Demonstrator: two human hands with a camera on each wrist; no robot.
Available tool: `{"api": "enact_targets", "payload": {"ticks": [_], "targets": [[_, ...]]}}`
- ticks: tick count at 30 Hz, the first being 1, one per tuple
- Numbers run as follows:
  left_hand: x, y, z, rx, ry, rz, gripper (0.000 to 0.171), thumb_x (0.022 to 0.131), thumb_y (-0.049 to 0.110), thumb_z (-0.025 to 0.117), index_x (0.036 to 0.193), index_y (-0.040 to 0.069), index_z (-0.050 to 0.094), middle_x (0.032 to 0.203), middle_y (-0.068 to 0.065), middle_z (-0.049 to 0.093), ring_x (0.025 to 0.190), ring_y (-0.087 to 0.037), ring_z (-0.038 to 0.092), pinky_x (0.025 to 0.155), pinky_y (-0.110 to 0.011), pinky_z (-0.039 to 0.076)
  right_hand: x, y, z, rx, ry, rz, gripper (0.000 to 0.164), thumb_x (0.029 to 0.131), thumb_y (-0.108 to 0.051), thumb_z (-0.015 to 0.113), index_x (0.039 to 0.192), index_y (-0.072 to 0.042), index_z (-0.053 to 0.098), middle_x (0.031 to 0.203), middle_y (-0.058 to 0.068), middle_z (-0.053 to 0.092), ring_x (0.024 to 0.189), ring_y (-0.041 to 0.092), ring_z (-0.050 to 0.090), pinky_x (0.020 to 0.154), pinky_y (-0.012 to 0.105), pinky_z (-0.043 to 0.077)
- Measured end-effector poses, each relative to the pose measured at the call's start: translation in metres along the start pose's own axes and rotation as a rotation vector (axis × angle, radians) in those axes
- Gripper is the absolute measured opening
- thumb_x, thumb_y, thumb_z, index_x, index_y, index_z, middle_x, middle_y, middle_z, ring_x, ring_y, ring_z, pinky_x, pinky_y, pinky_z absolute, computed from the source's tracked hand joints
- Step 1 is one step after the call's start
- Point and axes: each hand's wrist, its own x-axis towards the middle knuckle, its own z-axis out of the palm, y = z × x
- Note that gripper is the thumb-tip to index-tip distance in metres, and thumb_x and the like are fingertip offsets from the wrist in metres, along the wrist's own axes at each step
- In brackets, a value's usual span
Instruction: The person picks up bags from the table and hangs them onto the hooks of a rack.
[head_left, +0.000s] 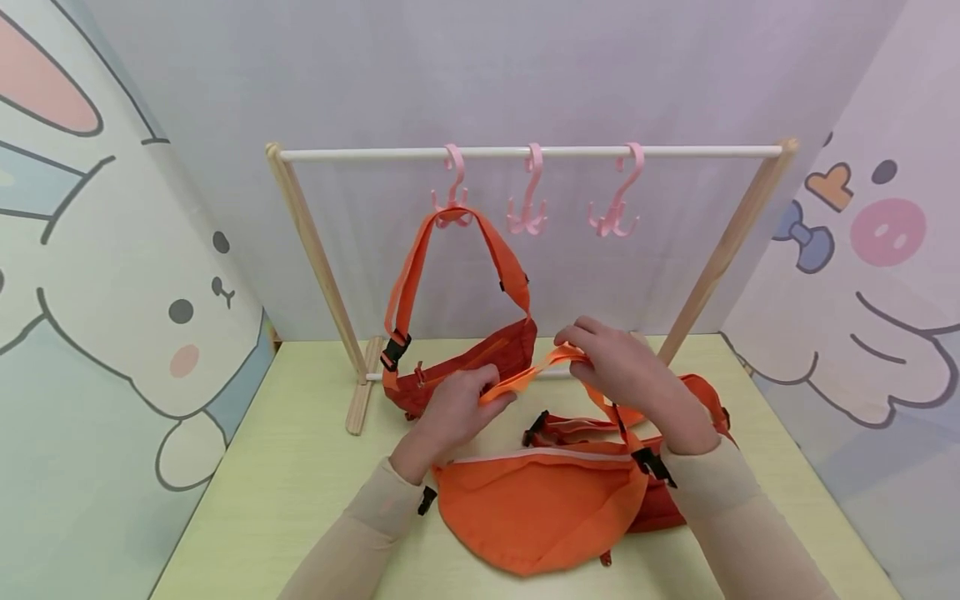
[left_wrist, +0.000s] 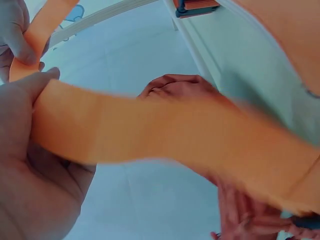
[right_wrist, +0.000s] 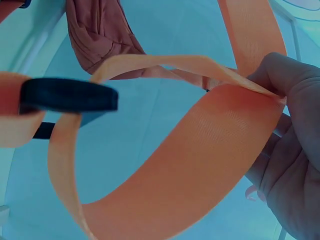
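Two grips, left hand (head_left: 450, 412) and right hand (head_left: 630, 371), both pinched orange strap (head_left: 519, 382) above bench (head_left: 262, 483); orange bag (head_left: 536, 512) lay below. Good handling called for flat, untwisted strap.

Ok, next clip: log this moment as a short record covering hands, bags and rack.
Left hand: pinches the orange strap
Right hand: holds the same strap farther along
Orange waist bag: on the tabletop
Second waist bag: dark red, on the tabletop, partly hidden by the orange one
Hung waist bag: dark red, strap over the left pink hook
Rack: wooden posts, white rail, three pink hooks
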Motion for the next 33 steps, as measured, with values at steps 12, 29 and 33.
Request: {"api": "enact_targets", "payload": {"ticks": [12, 29, 33], "targets": [[0.002, 0.013, -0.024, -0.009, 0.19, -0.007, 0.029, 0.098, 0.007, 0.074, 0.087, 0.017, 0.05, 0.064, 0.005, 0.045, 0.053, -0.013, 0.041, 0.051, -0.027, 0.034, 0.006, -0.001, -0.003, 0.095, 0.122, -0.07, 0.028, 0.094, -0.001, 0.077, 0.119, -0.007, 0.066, 0.113, 0.006, 0.061, 0.083, 0.02, 0.059, 0.073, 0.037, 0.058], [0.005, 0.035, -0.071, -0.334, 0.378, -0.132, 0.021, 0.093, -0.008, 0.063, 0.108, 0.007, 0.056, 0.09, -0.008, 0.062, 0.071, -0.023, 0.055, 0.063, -0.032, 0.05, 0.007, 0.006, 0.008, 0.382, 0.168, -0.11, 0.027, 0.097, -0.007, 0.078, 0.121, -0.017, 0.069, 0.094, -0.006, 0.064, 0.067, 0.012, 0.053, 0.061, 0.031, 0.051], [0.004, 0.035, -0.079, -0.277, 0.351, -0.103, 0.022, 0.093, -0.006, 0.072, 0.107, 0.007, 0.061, 0.09, -0.006, 0.062, 0.072, -0.022, 0.056, 0.062, -0.032, 0.05, 0.003, 0.01, 0.007, 0.387, 0.194, -0.139, 0.035, 0.097, -0.017, 0.081, 0.131, -0.023, 0.073, 0.11, -0.01, 0.069, 0.082, 0.01, 0.058, 0.068, 0.033, 0.054]]}}
